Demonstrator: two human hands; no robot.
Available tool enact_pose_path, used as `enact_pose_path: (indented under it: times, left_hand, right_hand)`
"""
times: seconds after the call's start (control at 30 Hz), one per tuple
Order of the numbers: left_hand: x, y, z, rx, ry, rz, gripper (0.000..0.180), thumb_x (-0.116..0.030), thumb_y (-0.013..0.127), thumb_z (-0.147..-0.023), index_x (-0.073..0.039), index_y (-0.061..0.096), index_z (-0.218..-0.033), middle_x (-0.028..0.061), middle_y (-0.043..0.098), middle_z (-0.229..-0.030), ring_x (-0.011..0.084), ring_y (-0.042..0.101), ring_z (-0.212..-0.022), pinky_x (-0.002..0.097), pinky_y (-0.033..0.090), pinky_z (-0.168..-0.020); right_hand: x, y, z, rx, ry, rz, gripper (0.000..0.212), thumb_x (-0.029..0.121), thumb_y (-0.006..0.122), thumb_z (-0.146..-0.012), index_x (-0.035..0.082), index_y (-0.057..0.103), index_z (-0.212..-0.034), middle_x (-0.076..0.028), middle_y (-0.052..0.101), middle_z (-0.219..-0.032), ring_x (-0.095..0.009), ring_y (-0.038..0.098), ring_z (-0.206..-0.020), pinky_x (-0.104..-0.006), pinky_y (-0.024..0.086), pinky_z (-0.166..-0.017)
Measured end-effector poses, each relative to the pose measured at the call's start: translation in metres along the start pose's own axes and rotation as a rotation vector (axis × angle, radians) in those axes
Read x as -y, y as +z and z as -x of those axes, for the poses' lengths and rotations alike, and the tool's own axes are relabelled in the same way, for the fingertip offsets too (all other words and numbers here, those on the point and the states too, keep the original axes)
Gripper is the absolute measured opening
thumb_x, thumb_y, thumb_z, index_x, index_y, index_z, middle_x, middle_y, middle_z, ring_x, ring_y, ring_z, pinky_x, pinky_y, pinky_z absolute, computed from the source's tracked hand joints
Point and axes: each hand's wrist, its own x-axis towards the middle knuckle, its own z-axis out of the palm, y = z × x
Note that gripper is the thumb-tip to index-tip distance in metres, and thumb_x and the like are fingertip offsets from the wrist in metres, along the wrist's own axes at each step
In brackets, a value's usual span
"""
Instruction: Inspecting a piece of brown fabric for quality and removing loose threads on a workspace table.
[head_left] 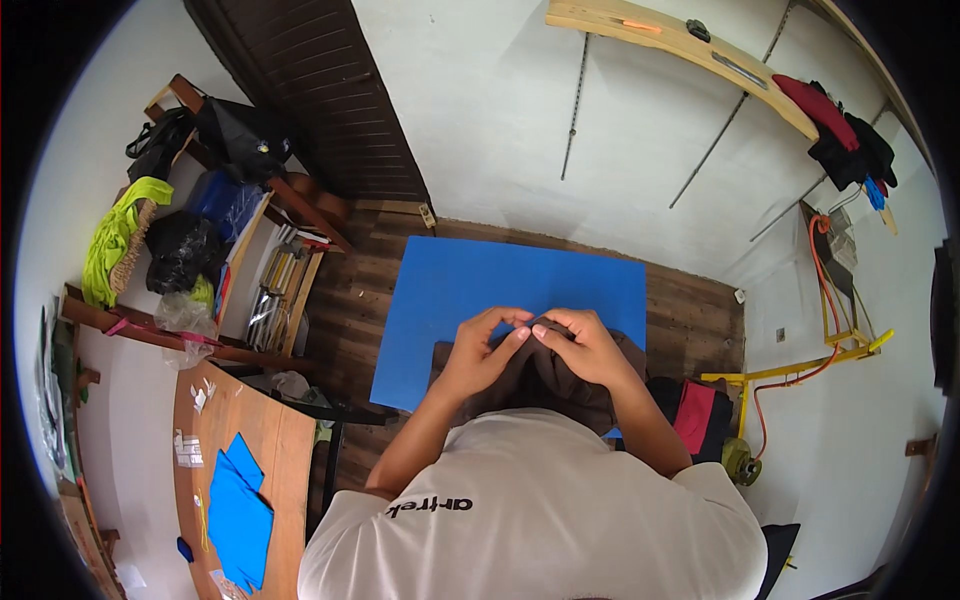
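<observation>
A dark brown cloth is gathered in front of my body, at the near side of the blue tabletop. My left hand pinches its raised edge, the thumb and forefinger tips close together at the fold. From the other side, my right hand grips the same edge with thumb and fingers, almost touching the left fingertips. More of the cloth spreads to the right under my right forearm. My shirt and arms hide its lower part, and I cannot make out what kind of garment or piece it is.
A wooden table with bright blue fabric pieces stands at the left. Behind it a wooden rack holds bags and clothes. Right of the blue top are dark and red fabrics and a yellow metal frame. A wall shelf runs above.
</observation>
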Motion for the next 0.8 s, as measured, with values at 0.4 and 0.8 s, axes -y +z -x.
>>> enact_pose_path:
  times: [0.4,0.8]
  left_hand:
    - [-0.004,0.0,-0.018,0.034,0.112,-0.094,0.017,-0.013,0.069,-0.099,-0.002,0.065,-0.086,0.0079,0.062,-0.077,0.0207,0.06,-0.072,0.0346,0.048,-0.076]
    - [-0.009,0.007,0.013,0.167,0.099,-0.051,0.022,-0.015,0.058,-0.105,-0.002,0.052,-0.087,0.0103,0.051,-0.076,0.0205,0.048,-0.068,0.032,0.04,-0.062]
  right_hand:
    - [0.004,0.005,0.007,-0.221,-0.115,0.148,0.017,0.016,0.07,-0.094,-0.001,0.07,-0.092,-0.013,0.069,-0.082,-0.027,0.064,-0.088,-0.0367,0.049,-0.079]
    - [0.01,0.013,0.037,-0.381,-0.108,0.145,0.015,0.011,0.07,-0.093,-0.004,0.069,-0.09,-0.008,0.066,-0.072,-0.019,0.062,-0.073,-0.0317,0.047,-0.07]
